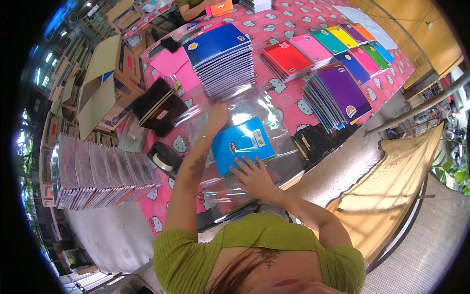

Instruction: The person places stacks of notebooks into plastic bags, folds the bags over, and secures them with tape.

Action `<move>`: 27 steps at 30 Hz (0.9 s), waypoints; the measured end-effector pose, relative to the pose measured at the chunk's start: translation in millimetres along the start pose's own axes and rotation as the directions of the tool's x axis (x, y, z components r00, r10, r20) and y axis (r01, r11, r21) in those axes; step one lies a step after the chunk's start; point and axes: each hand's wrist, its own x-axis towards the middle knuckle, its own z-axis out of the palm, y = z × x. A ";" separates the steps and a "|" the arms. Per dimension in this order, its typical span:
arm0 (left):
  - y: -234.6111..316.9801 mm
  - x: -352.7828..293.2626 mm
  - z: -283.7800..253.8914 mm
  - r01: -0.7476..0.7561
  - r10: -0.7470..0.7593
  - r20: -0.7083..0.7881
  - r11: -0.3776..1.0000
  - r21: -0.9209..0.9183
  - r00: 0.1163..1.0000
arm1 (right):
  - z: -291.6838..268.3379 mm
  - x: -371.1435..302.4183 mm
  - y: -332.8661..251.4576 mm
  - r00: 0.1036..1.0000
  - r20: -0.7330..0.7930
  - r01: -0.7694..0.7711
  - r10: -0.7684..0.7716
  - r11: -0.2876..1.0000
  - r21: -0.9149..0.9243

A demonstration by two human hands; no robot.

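Right hand (252,177) touches a rectangular blue notebook (245,142) amid glossy plastic (282,142).

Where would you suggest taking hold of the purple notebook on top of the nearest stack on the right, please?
I'd pinch the purple notebook by the near half of its right edge, bringing the right hand in from the right. It lies cover up, and the stack shows spiral bindings along its left side, so the opposite edge looks easier to lift.

Left hand (219,116) forward, right fingers (242,165) spread
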 end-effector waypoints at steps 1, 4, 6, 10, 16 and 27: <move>-5.3 5.3 0.3 -0.044 0.043 0.038 0.998 0.045 0.998 | -0.6 0.0 1.8 1.000 0.006 0.000 0.000 1.000 -0.003; 2.0 10.7 -5.1 -0.199 0.199 0.011 0.978 0.055 0.980 | 1.9 -0.7 7.0 1.000 0.016 -0.024 0.024 0.999 -0.021; 11.1 11.2 -17.3 -0.198 0.197 -0.034 0.980 -0.026 0.980 | 2.3 -1.7 9.2 0.999 0.022 -0.037 0.037 0.999 -0.024; -2.8 1.6 -21.7 -0.083 0.079 -0.040 0.992 -0.097 0.996 | 0.7 -1.4 5.0 0.999 0.032 -0.016 0.017 1.000 -0.025; 14.3 -13.8 -58.5 -0.313 0.347 -0.115 0.918 0.242 0.931 | 1.7 -2.8 7.3 1.000 0.023 0.011 -0.010 0.999 -0.042; 81.3 -88.6 -100.7 -0.203 0.203 0.033 0.979 0.013 0.979 | 5.4 -1.2 14.8 0.999 -0.022 0.033 -0.034 0.998 -0.056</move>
